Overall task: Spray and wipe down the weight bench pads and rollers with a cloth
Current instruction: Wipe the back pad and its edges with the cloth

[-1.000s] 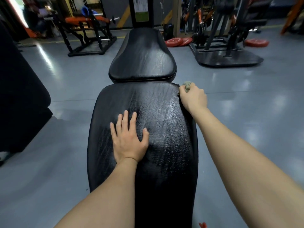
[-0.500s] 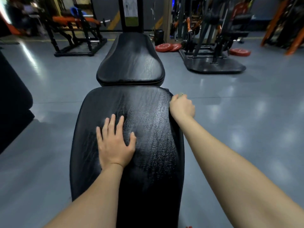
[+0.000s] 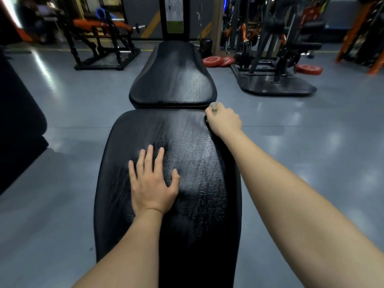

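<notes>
A long black back pad (image 3: 195, 163) of the weight bench stretches away from me, shiny and wet-looking. Beyond it lies the smaller black seat pad (image 3: 172, 80). My left hand (image 3: 152, 181) rests flat on the middle of the long pad, fingers straight and spread. My right hand (image 3: 224, 120) is at the pad's far right corner, curled round a small grey-green cloth (image 3: 213, 106), of which only a bit shows above the fingers. No spray bottle is in view.
Grey gym floor (image 3: 72, 142) surrounds the bench. A black upright post (image 3: 174, 17) stands behind the seat pad. Red weight plates (image 3: 218, 61) and a black rack base (image 3: 274, 84) lie at the right rear, an orange-padded bench (image 3: 99, 38) at the left rear, a dark bulky object (image 3: 18, 121) at the left.
My right hand with the cloth slid a little back along the pad's right edge and then forward to the far corner. My left hand stayed flat on the pad. The view shifted.
</notes>
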Demonstrator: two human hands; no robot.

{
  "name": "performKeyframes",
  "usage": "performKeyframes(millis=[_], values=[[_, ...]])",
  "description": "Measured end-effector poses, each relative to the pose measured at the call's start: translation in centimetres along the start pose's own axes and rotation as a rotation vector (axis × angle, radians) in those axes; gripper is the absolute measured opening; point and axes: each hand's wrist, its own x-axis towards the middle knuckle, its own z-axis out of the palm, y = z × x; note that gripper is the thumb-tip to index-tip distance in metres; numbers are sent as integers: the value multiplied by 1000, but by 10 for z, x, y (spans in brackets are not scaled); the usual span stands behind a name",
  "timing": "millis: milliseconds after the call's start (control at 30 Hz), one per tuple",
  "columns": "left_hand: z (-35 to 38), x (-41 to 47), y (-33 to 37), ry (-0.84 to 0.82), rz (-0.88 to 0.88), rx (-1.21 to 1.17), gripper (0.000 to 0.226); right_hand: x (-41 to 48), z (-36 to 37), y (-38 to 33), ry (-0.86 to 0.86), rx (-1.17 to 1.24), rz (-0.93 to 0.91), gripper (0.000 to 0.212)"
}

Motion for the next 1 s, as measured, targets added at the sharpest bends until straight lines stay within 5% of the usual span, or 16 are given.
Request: performKeyframes(millis=[233, 500, 667, 1000], values=[[-3, 2, 1, -13, -6, 0, 73, -41, 8, 18, 179, -261, -35, 41], [-5, -1, 2, -33, -17, -27, 73, -104, 28, 22, 34, -691, -74, 31], [-4, -1, 2, -28, -10, -24, 73, -114, 37, 29, 170, -403, 19, 36], [1, -1, 1, -11, 5, 0, 72, -11, 20, -15, 75, -110, 122, 54]])
